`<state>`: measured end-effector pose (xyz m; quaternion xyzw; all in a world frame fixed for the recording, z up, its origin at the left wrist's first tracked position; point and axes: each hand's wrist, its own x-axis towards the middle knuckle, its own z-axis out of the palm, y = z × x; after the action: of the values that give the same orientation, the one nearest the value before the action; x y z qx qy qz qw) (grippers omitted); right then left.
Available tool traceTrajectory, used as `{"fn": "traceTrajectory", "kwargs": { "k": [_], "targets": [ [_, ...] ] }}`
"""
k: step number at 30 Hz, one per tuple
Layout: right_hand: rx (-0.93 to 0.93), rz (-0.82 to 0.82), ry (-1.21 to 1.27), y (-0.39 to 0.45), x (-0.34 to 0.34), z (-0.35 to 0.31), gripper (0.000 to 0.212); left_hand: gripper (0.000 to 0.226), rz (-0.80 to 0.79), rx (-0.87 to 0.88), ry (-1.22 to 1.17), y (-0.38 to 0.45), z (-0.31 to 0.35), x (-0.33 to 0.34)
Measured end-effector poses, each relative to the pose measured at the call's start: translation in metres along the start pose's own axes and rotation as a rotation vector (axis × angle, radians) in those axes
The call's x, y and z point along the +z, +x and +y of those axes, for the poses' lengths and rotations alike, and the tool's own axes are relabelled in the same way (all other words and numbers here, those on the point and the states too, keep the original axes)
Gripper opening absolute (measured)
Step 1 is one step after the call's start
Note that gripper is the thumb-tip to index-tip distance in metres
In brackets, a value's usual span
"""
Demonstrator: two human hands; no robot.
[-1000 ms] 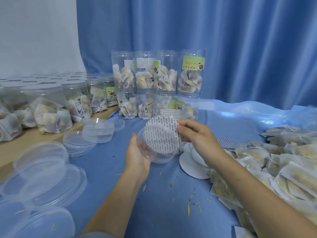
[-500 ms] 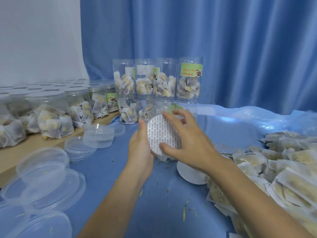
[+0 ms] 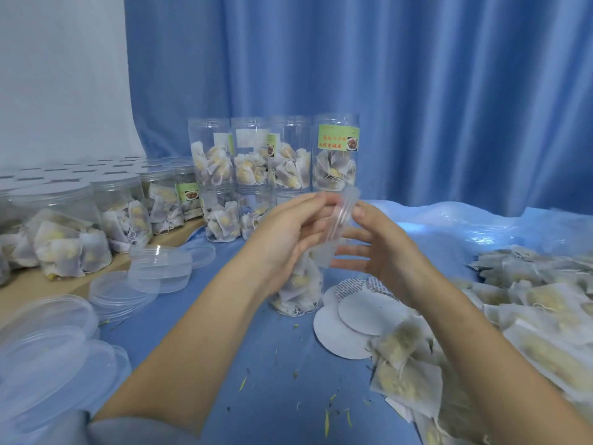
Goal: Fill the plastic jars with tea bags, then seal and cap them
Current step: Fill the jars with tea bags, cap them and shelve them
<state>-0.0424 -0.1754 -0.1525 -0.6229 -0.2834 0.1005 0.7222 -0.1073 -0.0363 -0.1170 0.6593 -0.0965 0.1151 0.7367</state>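
1. Head view: nearest lie loose tea bags [image 3: 407, 377] and white seal discs [image 3: 340, 335] on the blue table [image 3: 256, 380], below the right fingers.
2. Left hand [image 3: 282, 242] pinches a clear cap [image 3: 340, 216] edge-on; right hand [image 3: 382, 252] has its fingers spread, touching the cap's far face.
3. Under the fingers stands a filled jar [image 3: 298, 293].
4. Beyond the fingertips, stacked filled jars [image 3: 272, 162] stand.
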Motion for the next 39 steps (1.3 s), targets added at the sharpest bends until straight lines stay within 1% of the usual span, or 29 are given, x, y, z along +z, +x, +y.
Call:
{"fn": "traceTrajectory", "kwargs": {
  "k": [2,3,5,6,7,8,9,10,11,12,15,16,18,21,25,27,29,31,33,35,36,39],
  "targets": [
    [0.017,0.008,0.117,0.000,-0.002,0.000,0.031,0.023,0.006,-0.003,0.031,0.002,-0.004,0.006],
    [0.028,0.025,0.166,0.001,-0.002,0.001,0.025,0.022,0.009,-0.018,0.037,0.001,-0.007,0.011],
    [0.047,0.066,0.275,0.001,-0.002,0.005,0.020,0.022,0.044,-0.008,0.024,-0.002,-0.018,0.020],
    [0.054,0.087,0.327,0.001,-0.001,0.007,0.020,0.020,0.105,0.048,0.038,-0.003,-0.026,0.023],
    [0.064,0.107,0.369,0.001,-0.002,0.010,0.020,0.019,0.235,0.142,0.110,-0.003,-0.033,0.022],
    [0.077,0.123,0.396,0.001,-0.002,0.013,0.020,0.021,0.431,0.244,0.227,-0.002,-0.039,0.017],
    [0.089,0.135,0.405,0.002,-0.003,0.016,0.019,0.024,0.658,0.320,0.355,-0.001,-0.044,0.010],
    [0.103,0.144,0.401,0.002,-0.004,0.020,0.019,0.029,0.846,0.355,0.468,0.000,-0.050,0.000],
    [0.121,0.152,0.399,0.003,-0.005,0.024,0.019,0.038,0.939,0.346,0.548,0.002,-0.057,-0.010],
    [0.140,0.161,0.403,0.003,-0.006,0.027,0.023,0.054,0.932,0.297,0.596,0.005,-0.065,-0.020],
    [0.177,0.166,0.426,0.005,-0.006,0.037,0.039,0.110,0.660,0.096,0.584,0.009,-0.091,-0.040],
    [0.179,0.163,0.435,0.005,-0.005,0.039,0.040,0.122,0.582,0.044,0.555,0.009,-0.098,-0.043],
    [0.188,0.153,0.460,0.006,-0.005,0.042,0.039,0.134,0.493,-0.036,0.472,0.011,-0.110,-0.049],
    [0.213,0.142,0.458,0.006,-0.003,0.042,0.044,0.133,0.423,-0.063,0.321,0.016,-0.122,-0.055],
    [0.173,0.217,0.322,0.006,-0.001,0.034,0.041,0.122,0.390,0.050,0.324,0.012,-0.127,-0.056],
    [0.120,0.274,0.202,0.005,-0.002,0.027,0.042,0.116,0.402,0.150,0.485,0.008,-0.126,-0.055],
    [0.065,0.284,0.061,0.005,-0.003,0.022,0.044,0.112,0.416,0.252,0.693,0.003,-0.122,-0.055],
    [0.018,0.256,-0.121,0.004,-0.003,0.020,0.057,0.109,0.417,0.307,0.812,-0.001,-0.119,-0.056],
    [-0.061,0.230,-0.375,0.002,-0.003,0.022,0.070,0.108,0.405,0.341,0.883,-0.004,-0.116,-0.057],
    [-0.152,0.181,-0.628,0.000,-0.003,0.023,0.075,0.107,0.393,0.375,0.925,-0.007,-0.115,-0.058],
    [-0.167,0.149,-0.697,0.000,-0.003,0.023,0.077,0.107,0.388,0.388,0.935,-0.008,-0.115,-0.058],
    [-0.157,0.088,-0.784,-0.002,-0.003,0.023,0.090,0.105,0.381,0.430,0.950,-0.010,-0.115,-0.059]
  ]
}}
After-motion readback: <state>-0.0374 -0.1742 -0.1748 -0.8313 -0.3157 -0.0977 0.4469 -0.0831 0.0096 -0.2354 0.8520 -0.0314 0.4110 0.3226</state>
